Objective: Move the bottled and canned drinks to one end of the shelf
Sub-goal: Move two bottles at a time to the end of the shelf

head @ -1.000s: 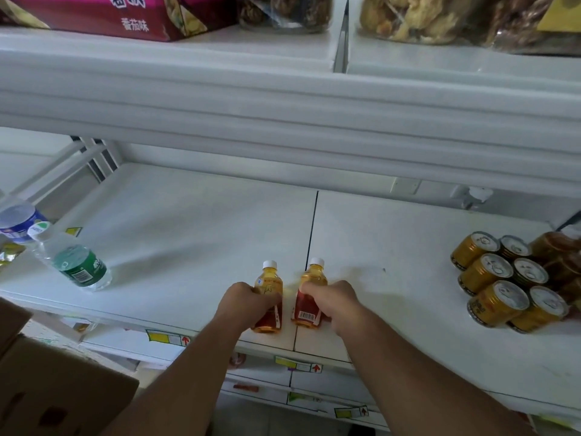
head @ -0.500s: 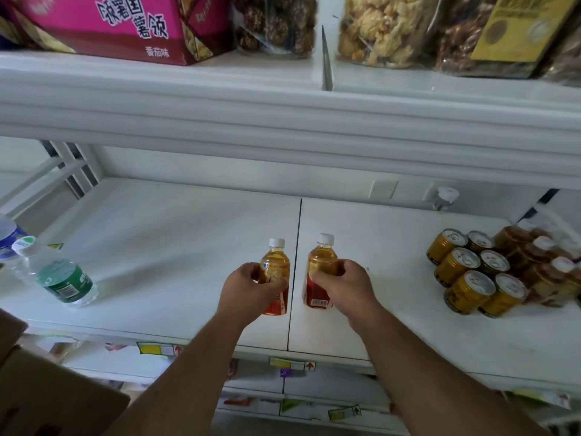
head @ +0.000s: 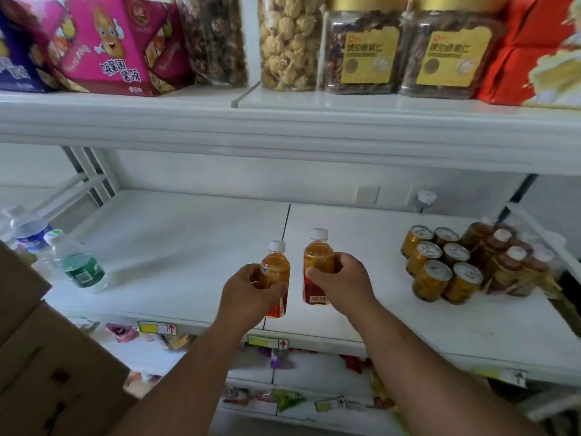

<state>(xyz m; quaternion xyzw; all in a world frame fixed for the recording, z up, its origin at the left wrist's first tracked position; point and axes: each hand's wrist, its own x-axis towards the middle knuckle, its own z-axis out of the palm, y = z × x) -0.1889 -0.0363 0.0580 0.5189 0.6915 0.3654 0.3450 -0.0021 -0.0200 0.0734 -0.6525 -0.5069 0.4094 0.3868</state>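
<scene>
Our left hand (head: 248,294) grips one tea bottle (head: 276,272), our right hand (head: 342,283) the other (head: 318,262); both now ride higher above the shelf (head: 188,247) than before, nearer the cans (head: 440,265) at right.

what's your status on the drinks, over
Left hand grips one tea bottle, right hand grips the other. Cans grouped at shelf's right end. Water bottle at left end. Path right clear.

each hand (head: 248,294) (head: 341,283) grips a tea bottle (head: 276,272) (head: 317,258) above the shelf (head: 188,247).
</scene>
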